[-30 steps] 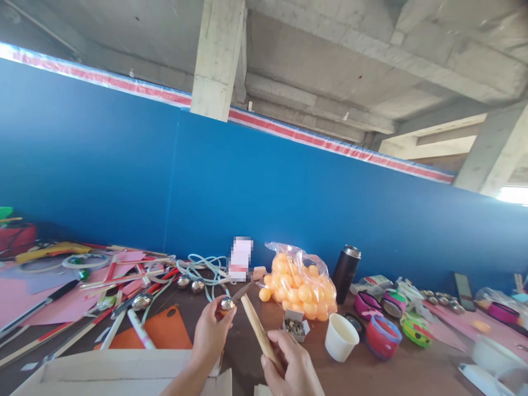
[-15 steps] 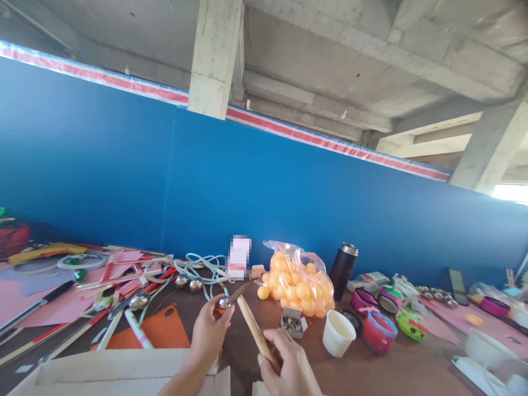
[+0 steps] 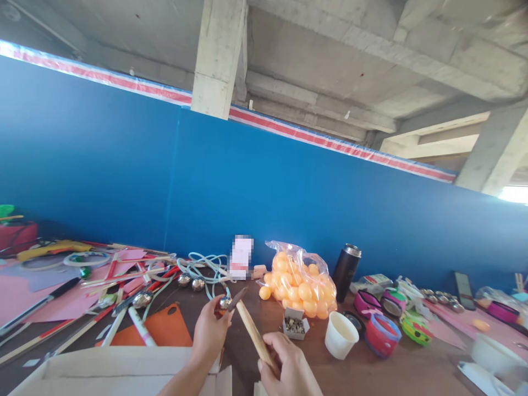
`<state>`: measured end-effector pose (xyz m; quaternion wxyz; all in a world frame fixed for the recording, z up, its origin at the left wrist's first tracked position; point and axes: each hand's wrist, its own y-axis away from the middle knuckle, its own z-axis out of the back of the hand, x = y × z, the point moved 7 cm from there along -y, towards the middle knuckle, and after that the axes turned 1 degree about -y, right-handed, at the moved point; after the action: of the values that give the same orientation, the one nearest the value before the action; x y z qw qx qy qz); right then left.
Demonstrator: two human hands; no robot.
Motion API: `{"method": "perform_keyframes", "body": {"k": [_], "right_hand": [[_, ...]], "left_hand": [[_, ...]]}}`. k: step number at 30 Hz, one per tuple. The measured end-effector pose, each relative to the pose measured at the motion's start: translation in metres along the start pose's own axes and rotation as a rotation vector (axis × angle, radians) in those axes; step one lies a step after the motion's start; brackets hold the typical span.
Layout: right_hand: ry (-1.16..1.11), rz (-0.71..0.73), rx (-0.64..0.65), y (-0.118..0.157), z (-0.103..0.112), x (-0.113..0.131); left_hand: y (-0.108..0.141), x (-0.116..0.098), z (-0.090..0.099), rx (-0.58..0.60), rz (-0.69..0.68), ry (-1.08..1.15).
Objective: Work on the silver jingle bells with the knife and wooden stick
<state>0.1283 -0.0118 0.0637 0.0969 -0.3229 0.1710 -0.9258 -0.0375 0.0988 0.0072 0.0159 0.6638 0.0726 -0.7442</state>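
My left hand (image 3: 212, 327) is closed on a shiny metal ball (image 3: 225, 303), pinched between thumb and fingers. A dark pointed blade-like piece (image 3: 237, 297) shows just beside the ball, at the upper end of a wooden stick (image 3: 252, 331); whether the two are joined I cannot tell. My right hand (image 3: 286, 363) is wrapped round the lower part of that stick, which slants up and left toward the ball. Right of the stick stands a small open box of metal bits (image 3: 294, 324). Behind it lies a clear bag of orange balls (image 3: 303, 286).
A white cup (image 3: 341, 335), a black bottle (image 3: 346, 269) and colourful round cases (image 3: 383, 333) stand on the right. Sticks, cords, an orange sheet (image 3: 165, 327) and metal balls (image 3: 142, 298) crowd the left. Cardboard (image 3: 119, 371) lies in front. A blue partition (image 3: 289, 192) rises behind.
The view has shifted slightly, moving the table items a little to the right. Both hands keep their holds, and the dark piece is tilted slightly differently beside the ball.
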Motion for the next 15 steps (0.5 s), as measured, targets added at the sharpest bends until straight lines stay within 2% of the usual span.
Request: {"method": "perform_keyframes", "body": {"k": [7,10,15], "right_hand": [[0.001,-0.078,-0.059,-0.001,-0.006,-0.024],[0.043,-0.126,0.001,0.000,-0.015,-0.034],[0.061,-0.146,0.047,0.001,-0.018,-0.035]], "left_hand": [[-0.003,0.004,0.003,-0.030,-0.012,0.041],[0.000,-0.001,0.003,-0.020,-0.015,0.039],[0.002,-0.004,0.003,-0.024,-0.043,0.000]]}}
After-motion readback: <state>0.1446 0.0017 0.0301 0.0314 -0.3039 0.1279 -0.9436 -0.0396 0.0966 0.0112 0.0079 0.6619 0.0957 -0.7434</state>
